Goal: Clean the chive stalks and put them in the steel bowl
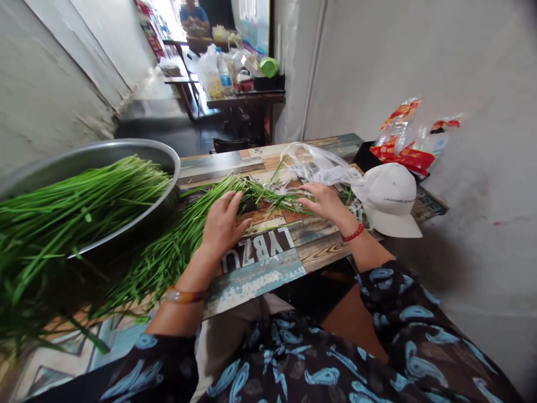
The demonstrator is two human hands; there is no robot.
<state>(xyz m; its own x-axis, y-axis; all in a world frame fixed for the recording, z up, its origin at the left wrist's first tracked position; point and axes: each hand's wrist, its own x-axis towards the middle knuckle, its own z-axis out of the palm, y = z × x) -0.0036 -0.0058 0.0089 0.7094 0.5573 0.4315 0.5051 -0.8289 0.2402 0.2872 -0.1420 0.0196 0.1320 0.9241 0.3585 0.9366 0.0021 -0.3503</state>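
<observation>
Long green stalks [180, 240] lie in a loose pile across the patterned table. My left hand [223, 221] rests against the right side of this pile, its fingers apart. Over shorter green scraps [281, 197] at the table's middle is my right hand [322, 200], its fingers spread and touching the bits. On the left, a large metal basin [170, 162] holds a big heap of similar green stalks [100, 196]. A clear plastic bag [319, 162] lies crumpled just behind my right hand.
A white cap [391, 193] sits at the table's right end, before red and clear packages [405, 151] in a black box. Farther back, another table [247, 99] bears a water bottle [224, 75] and bags. A person [195, 19] in blue sits beyond it. Walls flank both sides.
</observation>
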